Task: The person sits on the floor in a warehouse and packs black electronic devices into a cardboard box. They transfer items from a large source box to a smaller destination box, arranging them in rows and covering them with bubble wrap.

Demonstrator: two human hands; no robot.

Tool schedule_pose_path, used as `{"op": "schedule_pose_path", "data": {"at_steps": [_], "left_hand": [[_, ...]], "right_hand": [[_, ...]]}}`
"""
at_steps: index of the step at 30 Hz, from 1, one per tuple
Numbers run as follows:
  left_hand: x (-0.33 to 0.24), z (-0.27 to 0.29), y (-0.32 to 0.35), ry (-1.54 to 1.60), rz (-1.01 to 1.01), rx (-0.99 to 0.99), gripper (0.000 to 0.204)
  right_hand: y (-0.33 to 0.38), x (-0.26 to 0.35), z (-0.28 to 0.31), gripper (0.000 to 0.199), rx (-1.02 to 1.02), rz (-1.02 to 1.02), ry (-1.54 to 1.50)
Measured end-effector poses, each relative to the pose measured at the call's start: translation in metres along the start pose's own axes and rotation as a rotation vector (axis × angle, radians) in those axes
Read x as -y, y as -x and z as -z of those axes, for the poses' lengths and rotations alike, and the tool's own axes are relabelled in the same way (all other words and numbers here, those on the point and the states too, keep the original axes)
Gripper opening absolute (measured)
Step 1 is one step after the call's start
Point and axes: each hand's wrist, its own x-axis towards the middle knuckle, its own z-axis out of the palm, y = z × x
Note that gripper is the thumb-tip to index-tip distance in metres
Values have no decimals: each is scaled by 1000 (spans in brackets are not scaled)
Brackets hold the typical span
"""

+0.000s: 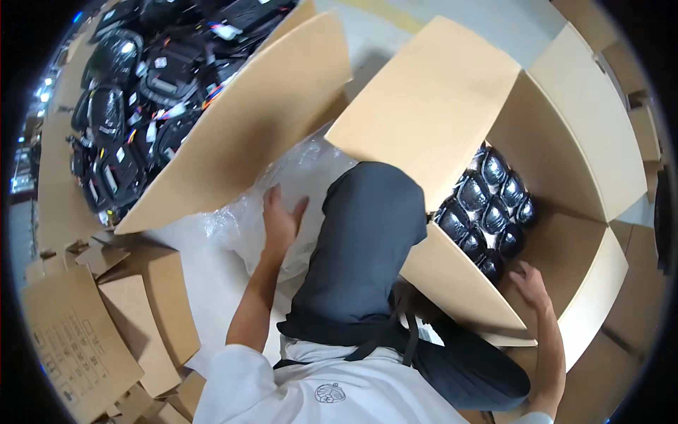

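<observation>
Glossy black rounded plastic parts (496, 215) sit nested in close slanting rows inside a large open brown cardboard box (558, 141), in the head view. That box is the landmark. Its flaps stand open, and brown cardboard shows to the right of the rows, so by my judgement the arranging is partly done and the closing is not yet done. How many layers lie beneath cannot be told.

The right hand (531, 286) is inside the near right part of the box, close to the nearest part, fingers loosely bent and seemingly holding nothing; whether it touches anything is unclear. The left hand (281, 219), left of the box, is spread with thumb apart and empty, over a crumpled clear plastic bag (240, 226).

Farther left of the box, a second tall brown carton (233, 134) holds a jumbled heap of black wired housings (107, 113), some film-wrapped; these look unsorted, so much seems left if they belong to this work.
</observation>
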Motion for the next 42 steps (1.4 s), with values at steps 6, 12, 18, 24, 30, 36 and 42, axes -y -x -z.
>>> {"op": "schedule_pose_path", "data": {"at_steps": [6, 12, 18, 24, 30, 36, 42], "left_hand": [[50, -13, 39, 124, 154, 295, 29], [-15, 147, -47, 300, -165, -12, 21], [-109, 286, -124, 495, -559, -110, 19], [-223, 341, -144, 302, -1005, -95, 27], [-237, 309, -175, 457, -1017, -15, 19], [-307, 287, -175, 543, -1204, 61, 18], [-345, 259, -208, 158, -1289, -77, 20]], "right_hand": [[49, 46, 23, 44, -13, -86, 13], [67, 153, 56, 41, -78, 19, 232], [109, 400, 63, 83, -346, 756, -166], [136, 533, 54, 71, -768, 1247, -249], [119, 470, 99, 33, -765, 932, 148], [141, 456, 102, 49, -1011, 944, 106], [137, 390, 164, 26, -1075, 685, 401]]}}
